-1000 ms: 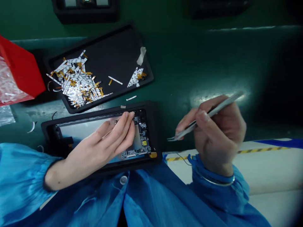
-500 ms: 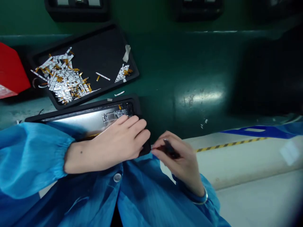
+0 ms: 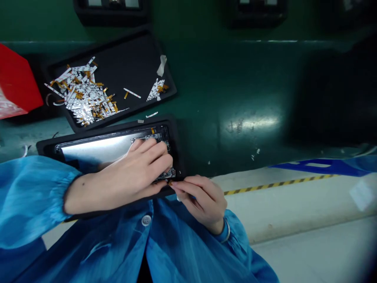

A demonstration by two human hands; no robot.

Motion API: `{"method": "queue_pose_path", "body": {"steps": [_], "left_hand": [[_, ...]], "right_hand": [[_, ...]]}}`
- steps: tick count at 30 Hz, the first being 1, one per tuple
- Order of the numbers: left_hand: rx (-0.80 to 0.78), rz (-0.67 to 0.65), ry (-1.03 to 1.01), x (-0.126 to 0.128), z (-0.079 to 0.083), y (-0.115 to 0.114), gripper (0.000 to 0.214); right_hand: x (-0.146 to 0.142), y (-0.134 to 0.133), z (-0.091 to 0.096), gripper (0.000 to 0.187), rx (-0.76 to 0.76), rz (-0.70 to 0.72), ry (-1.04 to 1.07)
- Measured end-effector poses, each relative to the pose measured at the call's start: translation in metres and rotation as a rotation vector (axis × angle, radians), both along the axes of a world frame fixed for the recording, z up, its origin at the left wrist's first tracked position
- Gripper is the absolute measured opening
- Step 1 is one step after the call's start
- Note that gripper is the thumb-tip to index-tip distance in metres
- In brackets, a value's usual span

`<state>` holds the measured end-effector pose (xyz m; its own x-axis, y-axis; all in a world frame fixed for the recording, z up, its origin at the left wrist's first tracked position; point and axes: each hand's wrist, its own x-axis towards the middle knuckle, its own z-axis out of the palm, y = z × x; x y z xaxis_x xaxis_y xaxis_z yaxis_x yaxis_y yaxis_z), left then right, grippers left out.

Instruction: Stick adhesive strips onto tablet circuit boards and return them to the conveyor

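An opened tablet (image 3: 88,151), with a silvery plate and a circuit board at its right end, lies in a black tray (image 3: 181,157) near my body. My left hand (image 3: 132,169) lies over it, fingers bent onto the board and thumb reaching to the lower right corner. At that corner my right hand (image 3: 203,198) pinches a small flex cable (image 3: 170,182) with an orange end, close to the left thumb tip. A bit of white shows below the right fingers. The fingers hide most of the cable and part of the board.
A second black tray (image 3: 118,55) holds a heap of white strips with orange tails (image 3: 85,94) and a smaller bunch (image 3: 157,89). A red box (image 3: 20,82) stands at the left. Black fixtures (image 3: 113,17) line the back of the green table (image 3: 224,98).
My right hand has moved left from beside the tray to the tablet's corner. My left hand has shifted slightly left, its thumb now stretched toward the right fingertips. The view has shifted slightly.
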<state>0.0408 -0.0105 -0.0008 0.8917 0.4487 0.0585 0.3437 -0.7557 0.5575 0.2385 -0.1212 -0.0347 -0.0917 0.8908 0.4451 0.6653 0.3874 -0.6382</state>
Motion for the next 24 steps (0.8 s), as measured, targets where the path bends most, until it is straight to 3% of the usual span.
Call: {"method": "queue_pose_path", "body": {"steps": [4,11,14,17,24], "left_hand": [[0.062,-0.01,-0.004,0.006,-0.003,-0.001,0.005],[-0.105,0.085,-0.049,0.0,0.007,0.013,0.011],[0.094,0.149,-0.021,-0.015,0.01,0.021,0.005],[0.294,0.206,0.085,-0.031,0.011,0.026,0.014],[0.237,0.258,0.111,-0.045,0.01,0.028,0.021]], "right_hand": [[0.006,0.005,-0.003,0.011,0.127,0.082,-0.084],[0.015,0.013,0.001,0.011,0.179,0.243,-0.215],[0.013,0.015,0.005,0.012,0.175,0.243,-0.231],[0.008,0.016,0.008,0.01,0.151,0.207,-0.215],[0.001,0.015,0.012,0.009,0.087,0.172,-0.221]]}}
